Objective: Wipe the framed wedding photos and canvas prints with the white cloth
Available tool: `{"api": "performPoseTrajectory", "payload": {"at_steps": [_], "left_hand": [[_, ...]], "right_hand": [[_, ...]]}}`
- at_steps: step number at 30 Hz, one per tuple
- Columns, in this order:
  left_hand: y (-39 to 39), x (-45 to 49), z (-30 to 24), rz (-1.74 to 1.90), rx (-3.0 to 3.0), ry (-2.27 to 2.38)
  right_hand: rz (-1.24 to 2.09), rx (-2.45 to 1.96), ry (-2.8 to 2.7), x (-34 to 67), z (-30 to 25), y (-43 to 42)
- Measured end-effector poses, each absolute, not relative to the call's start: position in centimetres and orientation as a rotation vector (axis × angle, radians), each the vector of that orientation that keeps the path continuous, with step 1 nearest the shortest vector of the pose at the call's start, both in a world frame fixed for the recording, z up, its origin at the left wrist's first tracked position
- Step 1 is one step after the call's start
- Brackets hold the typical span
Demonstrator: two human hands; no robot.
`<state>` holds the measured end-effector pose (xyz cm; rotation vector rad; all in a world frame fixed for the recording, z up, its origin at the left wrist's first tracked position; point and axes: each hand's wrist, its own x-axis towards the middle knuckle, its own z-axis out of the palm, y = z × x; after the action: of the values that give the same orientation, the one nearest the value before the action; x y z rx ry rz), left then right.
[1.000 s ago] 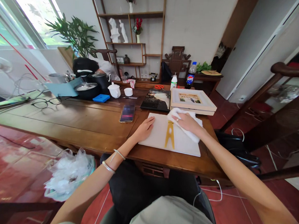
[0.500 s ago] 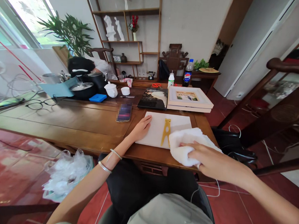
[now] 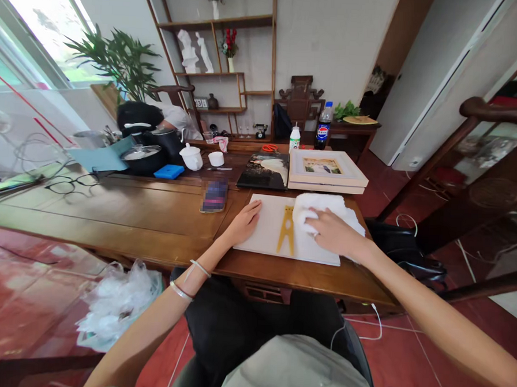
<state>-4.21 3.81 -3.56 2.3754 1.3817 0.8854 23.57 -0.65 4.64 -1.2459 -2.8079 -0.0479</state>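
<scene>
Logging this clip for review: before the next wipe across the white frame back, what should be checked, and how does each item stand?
1. Left hand flat on the left edge of the white frame back: ok.
2. Right hand grips the white cloth: ok.
3. Cloth rests on the frame back, right of the yellow stand: ok.
4. Frame back lies wholly on the wooden table: ok.
5. Phone apart from the frame back: ok.
6. Surface under the cloth clean: cannot tell.

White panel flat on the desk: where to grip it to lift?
Probably its left edge, from the left, beside the left hand: the white panel lies flat, cloth and right hand cover its right, stacked frames crowd the far side.
</scene>
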Motion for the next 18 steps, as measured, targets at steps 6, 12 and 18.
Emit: {"api": "performPoseTrajectory", "payload": {"at_steps": [6, 12, 18], "left_hand": [[3.7, -4.1, -3.5, 0.883, 2.377, 1.394], [3.9, -4.1, -3.6, 0.913, 2.375, 1.39], [3.7, -4.1, -3.3, 0.89, 2.353, 1.402]], "right_hand": [[0.257, -1.024, -2.906, 24.1, 7.7, -9.5], [0.306, -1.331, -2.73, 24.6, 6.5, -4.3], [0.144, -1.337, -2.519, 20.3, 3.8, 2.8]]}}
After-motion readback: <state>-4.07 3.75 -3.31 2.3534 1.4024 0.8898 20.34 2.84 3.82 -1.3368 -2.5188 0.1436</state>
